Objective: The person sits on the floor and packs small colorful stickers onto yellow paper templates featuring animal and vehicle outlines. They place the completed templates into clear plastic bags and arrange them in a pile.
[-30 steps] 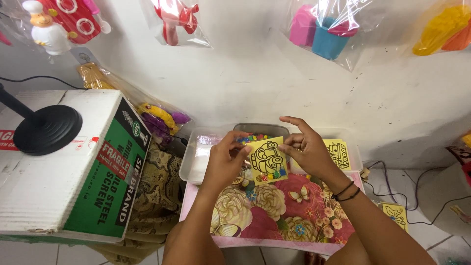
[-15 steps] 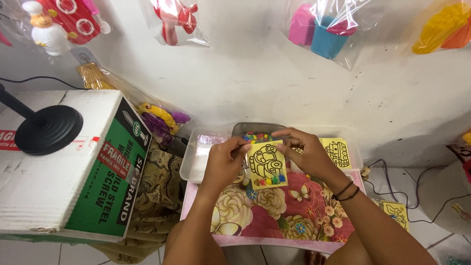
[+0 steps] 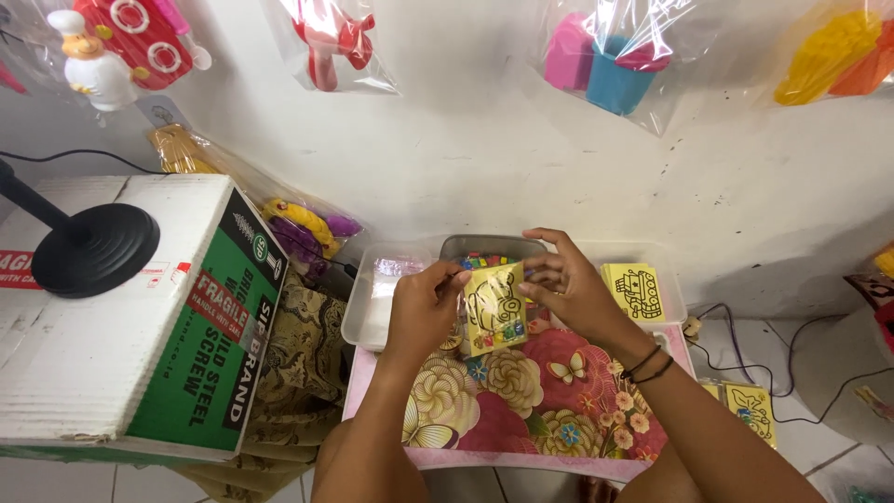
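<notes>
A small square yellow card with a black-outlined cartoon figure drawn on it, a few coloured patches along its lower part, is held up off the flowered pink board below it. It is tilted, its left edge lower and nearer, its printed face turned toward the camera. It hangs just in front of the dark rectangular tray, pinched at its left edge and at its upper right corner.
</notes>
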